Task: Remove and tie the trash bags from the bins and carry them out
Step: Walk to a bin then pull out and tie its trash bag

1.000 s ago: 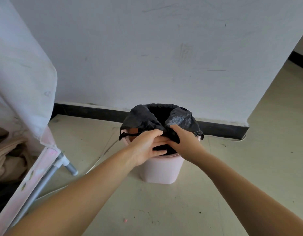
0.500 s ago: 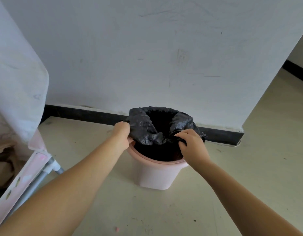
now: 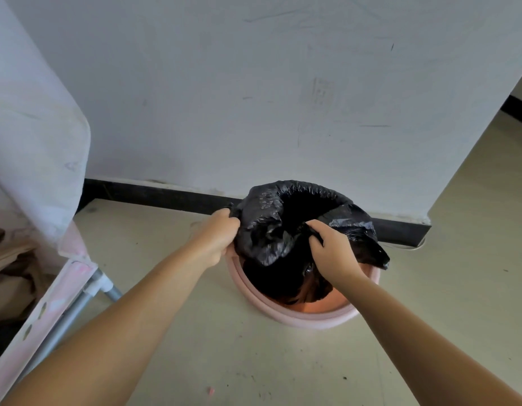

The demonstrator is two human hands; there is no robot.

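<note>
Reaching forward from the near edge of the view, two bare forearms meet over a round pink bin that stands on a pale floor. The left hand is curled into a fist at the bin's left rim, its fingers gripping a bunched fold of the black trash bag. The right hand is over the bin's mouth, slightly right of centre, its fingers and thumb pinching a gathered pleat of the same black plastic. Between the hands the bag's upper edge is pulled up above the rim and crumpled into glossy folds, with its mouth open and dark at the far side; the lower part of the bag sits inside the bin, where the bare pink inner wall shows along the near side. A loose flap of the bag hangs over the right rim. Just behind the bin, a black baseboard runs along the foot of a scuffed white wall, which ends at a corner on the right. On the left, a pale cloth drapes down over a pink-edged frame with grey metal legs, well apart from the bin. A small pink scrap lies on the floor near the bottom edge.
</note>
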